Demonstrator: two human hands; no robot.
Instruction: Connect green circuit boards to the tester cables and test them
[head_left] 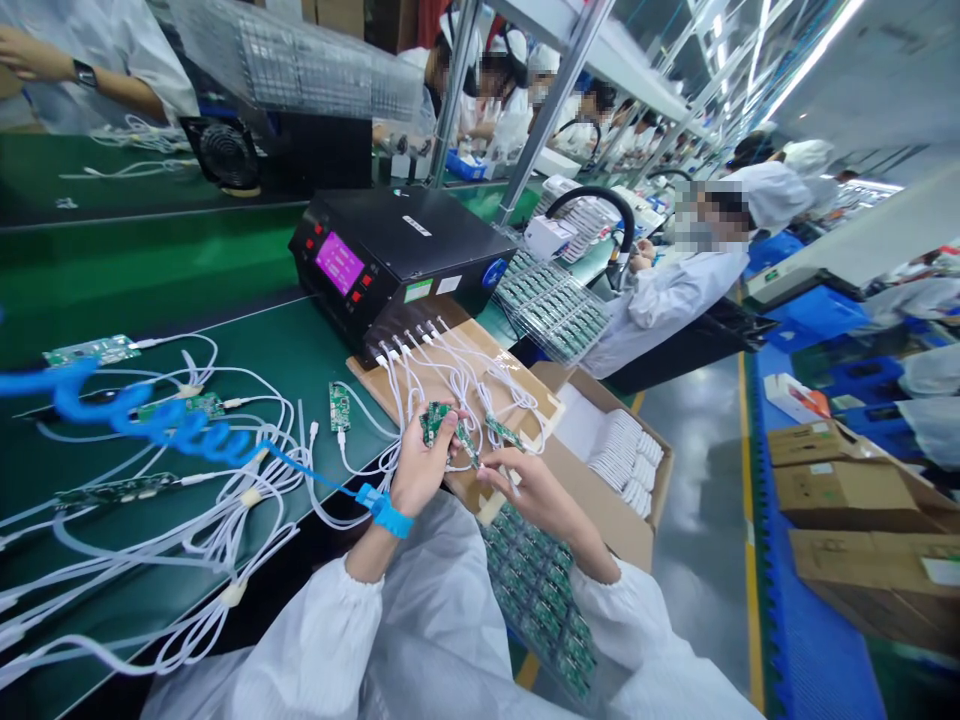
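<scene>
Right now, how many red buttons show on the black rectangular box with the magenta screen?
4 red buttons: two left of the magenta screen, two right; the shadowed lower front may hide others.

The left hand (420, 468) sits near the centre of the frame, thumb (445, 430) uppermost, closed in a grip; its forearm (370, 556) slants to the lower left. Just beside it, the right hand (534, 490) pinches with bent fingers (496, 464), its forearm (594, 548) slanting lower right. Loose white sleeves (315, 640) cover both arms above the wrists.
</scene>
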